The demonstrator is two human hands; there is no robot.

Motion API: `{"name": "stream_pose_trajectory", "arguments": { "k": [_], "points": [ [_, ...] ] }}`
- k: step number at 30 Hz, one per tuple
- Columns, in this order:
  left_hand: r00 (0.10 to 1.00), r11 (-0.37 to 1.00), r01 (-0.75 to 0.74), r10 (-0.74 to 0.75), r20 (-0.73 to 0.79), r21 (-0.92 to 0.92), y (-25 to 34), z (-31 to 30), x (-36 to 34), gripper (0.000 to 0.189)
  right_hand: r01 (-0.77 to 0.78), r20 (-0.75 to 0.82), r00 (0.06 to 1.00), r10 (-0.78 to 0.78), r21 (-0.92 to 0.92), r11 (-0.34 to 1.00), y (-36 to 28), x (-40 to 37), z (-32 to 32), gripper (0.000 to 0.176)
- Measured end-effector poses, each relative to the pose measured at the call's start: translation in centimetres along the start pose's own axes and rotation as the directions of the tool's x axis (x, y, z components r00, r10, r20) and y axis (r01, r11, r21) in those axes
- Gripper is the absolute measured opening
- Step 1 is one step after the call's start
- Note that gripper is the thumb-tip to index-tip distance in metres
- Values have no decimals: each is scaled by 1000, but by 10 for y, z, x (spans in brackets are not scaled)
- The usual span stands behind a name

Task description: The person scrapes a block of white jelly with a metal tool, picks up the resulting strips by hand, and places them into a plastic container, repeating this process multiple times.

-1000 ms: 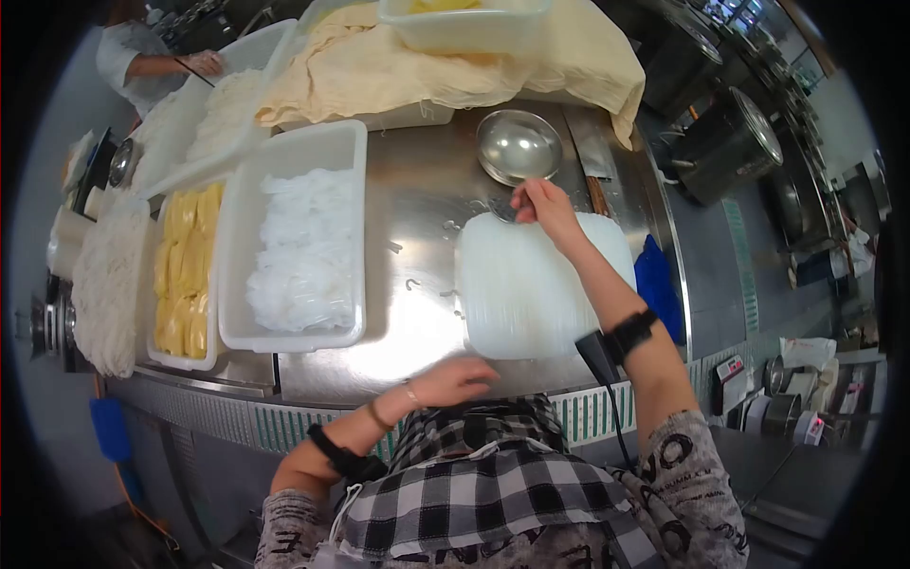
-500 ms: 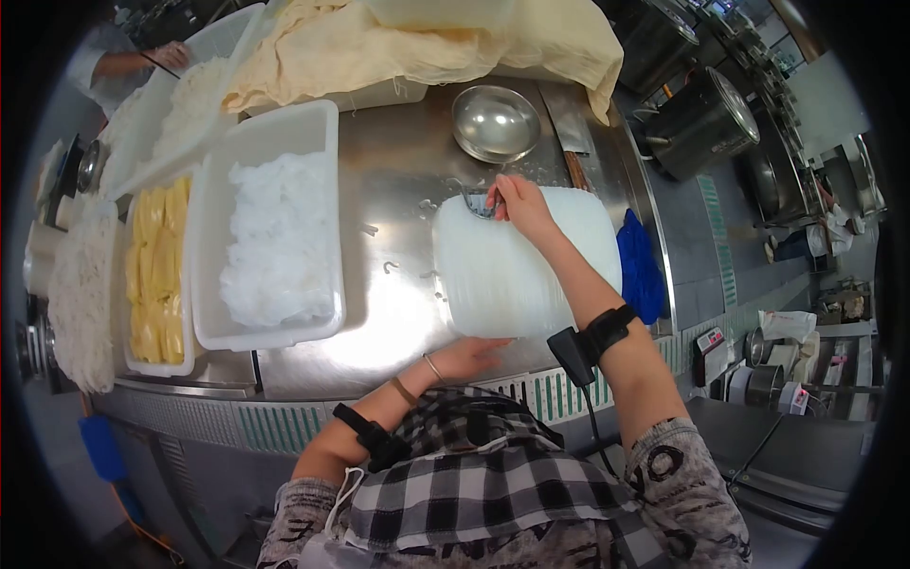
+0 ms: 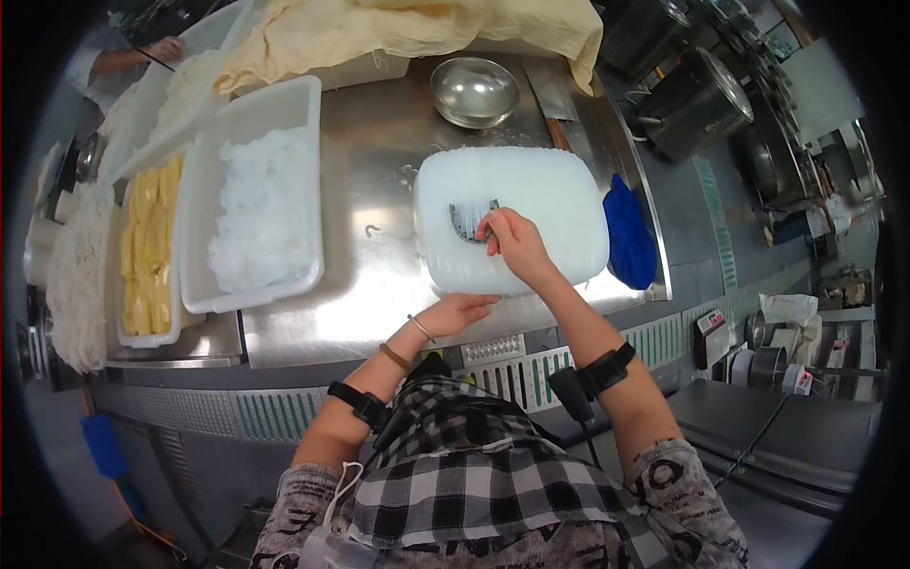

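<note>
A large pale, translucent block of jelly (image 3: 559,194) with rounded corners lies on the steel worktop (image 3: 365,275) in front of me. Its top carries fine lines. My right hand (image 3: 515,242) is closed round the side of a curved metal jelly scraper (image 3: 466,224), which rests on the top of the block near its middle. White strands show inside the scraper's curve. My left hand (image 3: 462,313) is at the block's near edge, fingers stretched out to the right, with nothing in it.
Left of the block stand a white tub (image 3: 308,190) of shredded jelly (image 3: 265,209) and a tray of yellow pieces (image 3: 152,242). Behind are a metal bowl (image 3: 475,92), a cleaver (image 3: 550,90) and tan cloth (image 3: 417,28). Blue cloth (image 3: 628,232) lies right; another person's hand (image 3: 169,48) is far left.
My right hand has drawn the scraper from the block's far edge toward me, to about the middle of its top. My left hand stays by the near edge. The view has shifted slightly.
</note>
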State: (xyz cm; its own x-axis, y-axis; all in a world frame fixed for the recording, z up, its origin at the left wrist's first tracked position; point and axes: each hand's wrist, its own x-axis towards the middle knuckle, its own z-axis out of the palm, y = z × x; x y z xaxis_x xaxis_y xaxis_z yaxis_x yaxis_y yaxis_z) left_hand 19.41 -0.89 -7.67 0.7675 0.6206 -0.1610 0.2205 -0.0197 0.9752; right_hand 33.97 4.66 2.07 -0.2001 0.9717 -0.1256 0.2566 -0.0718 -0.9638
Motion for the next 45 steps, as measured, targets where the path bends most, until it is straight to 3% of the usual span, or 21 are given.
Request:
{"name": "stream_pose_trajectory", "arguments": {
  "k": [10,15,17,18,19,20,21,23,25,27,28,29,30,31,33,34,36,37,39,43,45],
  "points": [
    [987,986,162,-162,-20,-29,14,0,-7,33,3,-4,1000,-3,-1,1000,5,-63,4,24],
    [977,982,190,-190,-95,-15,14,4,-8,29,152,12,988,-151,-83,985,23,-97,7,18],
    [934,903,353,-356,-31,247,21,0,-8,20,187,0,982,-188,-108,976,32,-112,10,15],
    [933,901,355,-359,-33,250,17,0,-9,20,220,-10,975,-224,-139,966,36,-117,11,12],
    [972,949,237,-232,-49,207,14,2,-12,15,222,-10,974,-225,-135,966,41,-121,11,12],
    [992,980,112,-102,-70,166,10,2,-15,12,320,33,947,-319,-182,930,47,-123,10,9],
    [992,979,117,-107,-70,168,6,1,-20,12,414,80,910,-406,-223,883,52,-125,9,8],
    [988,990,143,-143,64,2,16,-7,-35,12,461,69,885,-461,-275,844,62,-130,10,9],
    [978,978,193,-198,60,85,30,-22,-52,11,498,54,858,-511,-331,801,67,-135,11,12],
    [980,984,151,-136,-148,90,37,-33,-63,13,550,94,825,-558,-363,752,67,-139,10,15],
    [980,984,154,-140,-141,94,45,-33,-61,13,546,85,827,-556,-361,756,68,-142,10,15],
    [945,940,55,60,-321,338,53,-34,-58,18,550,97,827,-554,-349,759,68,-144,9,17],
    [852,821,6,295,-432,571,61,-34,-53,28,554,111,826,-553,-337,761,69,-146,8,18],
    [854,819,4,296,-428,574,71,-33,-45,28,553,106,826,-553,-338,761,69,-149,7,18],
    [903,464,24,370,-218,886,88,-27,-23,56,561,128,821,-557,-370,741,71,-156,3,18],
    [903,464,23,370,-217,886,87,-26,-12,56,560,127,821,-557,-370,741,71,-161,1,18],
    [948,398,-103,316,-30,912,80,-28,9,73,510,145,858,-492,-345,788,70,-172,-4,19],
    [948,398,-104,315,-29,912,80,-30,17,73,509,144,859,-491,-344,789,70,-179,-7,19],
    [946,371,-191,317,69,909,79,-36,31,70,410,97,911,-402,-342,846,69,-192,-12,17],
    [909,464,-288,407,87,838,66,-41,41,64,353,-17,927,-376,-309,883,64,-206,-20,14],
    [893,494,-316,444,78,810,62,-42,40,52,305,-154,924,-350,-255,918,56,-209,-22,11]
  ]
}}
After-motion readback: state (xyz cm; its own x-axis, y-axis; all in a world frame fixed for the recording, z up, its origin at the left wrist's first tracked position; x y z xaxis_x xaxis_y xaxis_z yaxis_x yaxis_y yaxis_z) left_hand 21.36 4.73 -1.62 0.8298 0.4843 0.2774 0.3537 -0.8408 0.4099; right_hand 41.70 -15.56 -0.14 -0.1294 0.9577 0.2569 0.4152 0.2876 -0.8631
